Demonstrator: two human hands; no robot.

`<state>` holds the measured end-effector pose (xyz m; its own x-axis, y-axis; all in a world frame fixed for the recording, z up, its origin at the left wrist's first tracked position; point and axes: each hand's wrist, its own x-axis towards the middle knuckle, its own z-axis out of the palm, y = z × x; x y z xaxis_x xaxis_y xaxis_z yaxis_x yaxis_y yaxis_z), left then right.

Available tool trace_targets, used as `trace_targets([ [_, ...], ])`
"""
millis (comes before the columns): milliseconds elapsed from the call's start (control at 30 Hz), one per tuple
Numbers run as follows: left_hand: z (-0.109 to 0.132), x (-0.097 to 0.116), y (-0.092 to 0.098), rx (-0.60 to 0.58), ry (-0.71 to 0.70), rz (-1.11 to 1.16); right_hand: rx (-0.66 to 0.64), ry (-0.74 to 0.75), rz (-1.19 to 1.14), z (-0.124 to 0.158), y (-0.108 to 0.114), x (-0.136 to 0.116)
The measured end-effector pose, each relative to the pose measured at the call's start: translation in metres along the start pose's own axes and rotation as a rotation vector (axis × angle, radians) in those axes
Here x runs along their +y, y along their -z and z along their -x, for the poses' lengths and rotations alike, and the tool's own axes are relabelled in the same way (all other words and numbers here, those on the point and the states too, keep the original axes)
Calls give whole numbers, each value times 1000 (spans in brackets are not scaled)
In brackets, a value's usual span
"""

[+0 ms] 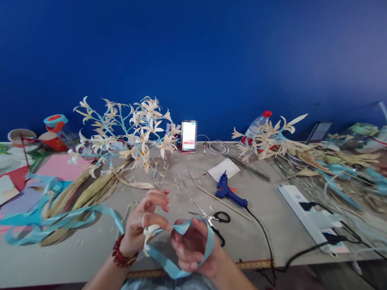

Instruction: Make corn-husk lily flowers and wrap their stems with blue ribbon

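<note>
Near the table's front edge, my left hand (146, 218) pinches the stem of a small cream flower (150, 237), whose petals hang beside my fingers. Light blue ribbon (176, 268) runs from the stem, loops down and wraps around my right hand (193, 248). The fingers of that hand are curled on the ribbon close to the left fingertips. More of the blue ribbon (101, 209) trails over the table to the left. Just beyond my right hand lie black-handled scissors (213, 218).
A blue glue gun (226, 191) rests right of centre, its cord running to a white power strip (310, 218). Branches of cream flowers (145, 129) stand at the back left. Dry husks (92, 195) and coloured paper (61, 167) lie left. A lit phone (189, 136) leans at the back.
</note>
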<state>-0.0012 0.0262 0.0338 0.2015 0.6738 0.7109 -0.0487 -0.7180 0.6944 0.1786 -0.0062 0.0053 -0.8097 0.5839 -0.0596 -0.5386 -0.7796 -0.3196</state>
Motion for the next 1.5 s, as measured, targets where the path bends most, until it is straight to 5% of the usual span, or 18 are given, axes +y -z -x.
trace_targets([
  [100, -1, -2, 3, 11, -20, 0, 78, 146, 225, 8, -4, -5],
  [300, -3, -1, 3, 47, 26, 27, 445, 335, 810, 19, -8, -19],
  [433, -3, 0, -4, 93, 86, 59, 555, 440, 873, 18, -7, -26],
  [800, 2, -7, -8, 99, 240, 95, 569, 626, 1076, 8, -22, -28],
  [1267, 3, -13, -14, 145, 550, 229, 453, 530, 1036, -12, -29, -38],
  [1500, 6, -18, -16, 138, 542, 211, 450, 438, 897, -16, -25, -39],
])
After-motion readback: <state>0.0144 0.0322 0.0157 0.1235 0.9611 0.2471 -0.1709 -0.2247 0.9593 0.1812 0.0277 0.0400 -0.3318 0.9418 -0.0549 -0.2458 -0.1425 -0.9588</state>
